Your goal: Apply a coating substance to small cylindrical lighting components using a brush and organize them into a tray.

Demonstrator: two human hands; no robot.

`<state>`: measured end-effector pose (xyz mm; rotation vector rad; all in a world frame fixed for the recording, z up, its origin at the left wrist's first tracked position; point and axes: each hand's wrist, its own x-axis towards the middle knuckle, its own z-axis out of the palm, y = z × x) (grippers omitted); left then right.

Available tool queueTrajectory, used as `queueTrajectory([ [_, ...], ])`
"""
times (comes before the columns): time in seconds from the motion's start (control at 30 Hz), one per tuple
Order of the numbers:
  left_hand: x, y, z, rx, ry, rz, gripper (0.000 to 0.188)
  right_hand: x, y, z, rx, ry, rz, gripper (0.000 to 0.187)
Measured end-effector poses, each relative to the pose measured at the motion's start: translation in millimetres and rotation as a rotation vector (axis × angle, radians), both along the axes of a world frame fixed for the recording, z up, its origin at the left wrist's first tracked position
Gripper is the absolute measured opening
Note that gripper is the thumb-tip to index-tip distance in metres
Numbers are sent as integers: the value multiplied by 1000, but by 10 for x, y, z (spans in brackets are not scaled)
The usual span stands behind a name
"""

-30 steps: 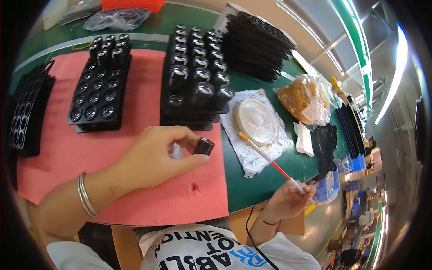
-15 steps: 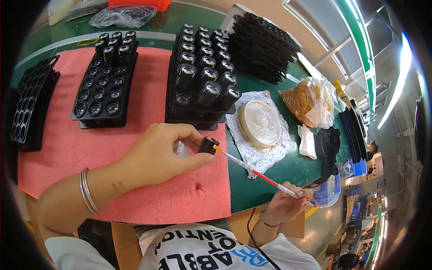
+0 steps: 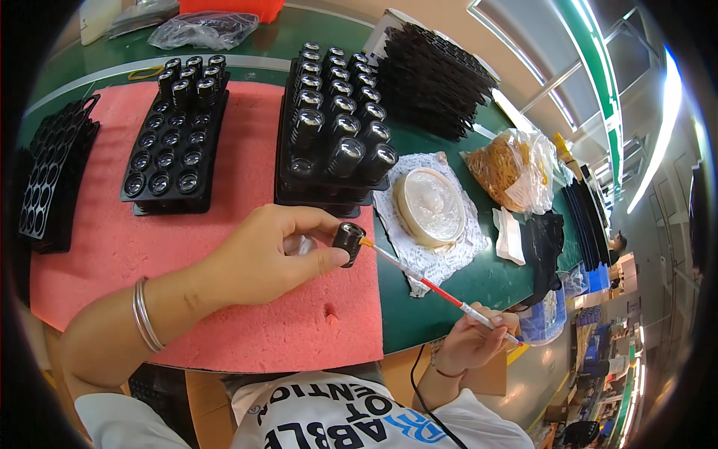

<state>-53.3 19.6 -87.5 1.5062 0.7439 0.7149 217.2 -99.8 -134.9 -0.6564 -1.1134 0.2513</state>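
Observation:
My left hand is closed on a short black cylinder with a glossy surface, held between thumb and fingers above the pink foam mat. Something whitish and translucent shows inside the curl of that hand; I cannot make out what it is. My right hand pinches a slim paintbrush with a red and clear handle near its far end. The orange tip of the brush touches the side of the cylinder facing right, or lies just against it.
Black trays hold several glossy cylinders. Stacked black trays stand left and at the back. Right of the mat, a round film-covered dish rests on printed paper, near a bag of rubber bands and a white folded tissue.
The black cylinder has turned slightly in my left hand, showing more of its side. The brush has shifted a little with its tip still at the cylinder.

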Motion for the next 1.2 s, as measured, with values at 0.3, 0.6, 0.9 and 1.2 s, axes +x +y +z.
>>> queueTrajectory([
  [0.3,6,0,89,4,-9,11,20,-11,-62,-55,89,365,61,21],
  [0.6,-190,-73,386,542,-39,180,26,39,-121,-41,94,352,386,19],
  [0.9,-1120,728,647,808,62,829,28,76,-107,-90,7,134,94,23],
  [1.2,-1528,920,454,533,886,888,37,45,-57,-83,30,125,-86,25],
])
